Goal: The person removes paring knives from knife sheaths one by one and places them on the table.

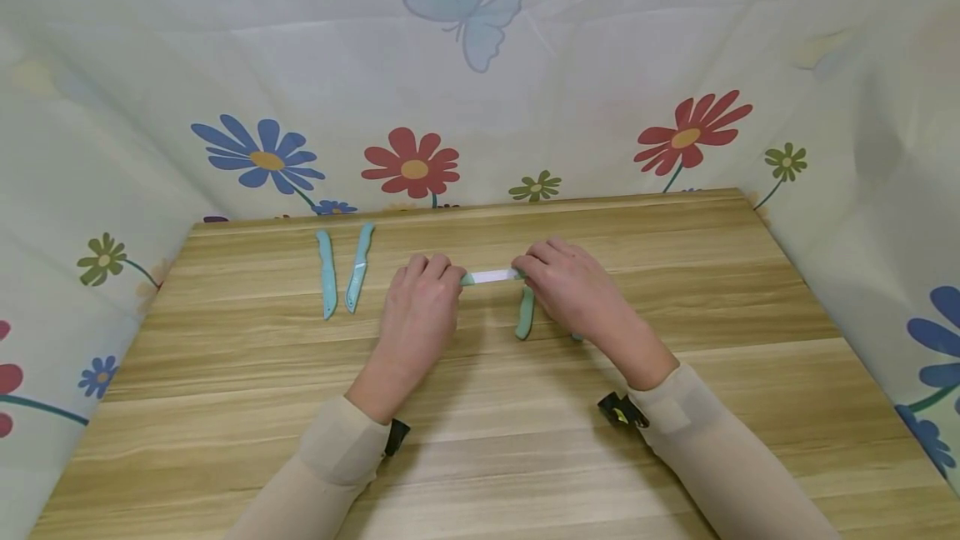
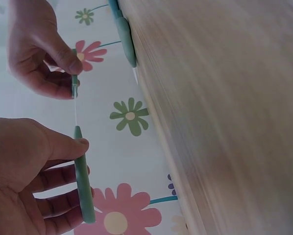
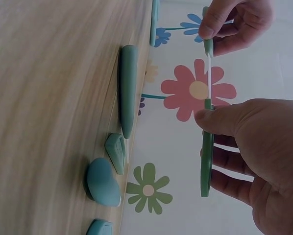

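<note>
My left hand pinches the green handle of a small paring knife between thumb and fingers. At the other end my right hand pinches a flat green blade sheath. Between the hands, a stretch of the white blade shows, with the knife held roughly level above the table. Below the right hand lies another green handle, its far end hidden by that hand. Beside it the end of a blue handle peeks out from under the right wrist.
Two light-blue knives, one left and one right, lie side by side at the left of the wooden table. A flowered curtain rises behind the table's back edge and along both sides.
</note>
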A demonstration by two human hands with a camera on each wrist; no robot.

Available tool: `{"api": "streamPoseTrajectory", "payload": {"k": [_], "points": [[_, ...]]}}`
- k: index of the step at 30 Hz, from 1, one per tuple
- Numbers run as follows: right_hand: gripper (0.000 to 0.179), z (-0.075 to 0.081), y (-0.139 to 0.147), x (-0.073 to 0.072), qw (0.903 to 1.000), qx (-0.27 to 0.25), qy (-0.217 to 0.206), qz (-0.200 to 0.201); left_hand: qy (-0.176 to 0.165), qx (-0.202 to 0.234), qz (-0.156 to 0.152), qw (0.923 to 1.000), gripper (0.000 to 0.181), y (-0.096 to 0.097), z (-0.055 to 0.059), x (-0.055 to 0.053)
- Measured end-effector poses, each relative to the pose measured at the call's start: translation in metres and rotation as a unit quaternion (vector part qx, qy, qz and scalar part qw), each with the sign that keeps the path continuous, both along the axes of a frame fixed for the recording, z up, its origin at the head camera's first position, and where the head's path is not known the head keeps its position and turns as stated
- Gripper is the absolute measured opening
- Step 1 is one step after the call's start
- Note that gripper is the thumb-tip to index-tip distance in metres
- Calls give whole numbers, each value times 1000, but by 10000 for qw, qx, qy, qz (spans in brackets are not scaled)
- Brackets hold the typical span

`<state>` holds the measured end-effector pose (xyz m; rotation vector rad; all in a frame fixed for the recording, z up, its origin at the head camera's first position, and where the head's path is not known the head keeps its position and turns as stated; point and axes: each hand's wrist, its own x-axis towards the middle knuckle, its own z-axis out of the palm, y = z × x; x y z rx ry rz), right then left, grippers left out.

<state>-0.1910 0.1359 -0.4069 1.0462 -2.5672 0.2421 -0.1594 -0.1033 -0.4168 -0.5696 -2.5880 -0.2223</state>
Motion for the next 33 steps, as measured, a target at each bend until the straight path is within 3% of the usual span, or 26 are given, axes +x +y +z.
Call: {"api": "streamPoseTrajectory", "payload": {"k": [33], "points": [[22, 0, 3, 0, 9999, -32, 38, -92, -5, 34, 135, 9999, 12, 0, -1, 1]]}}
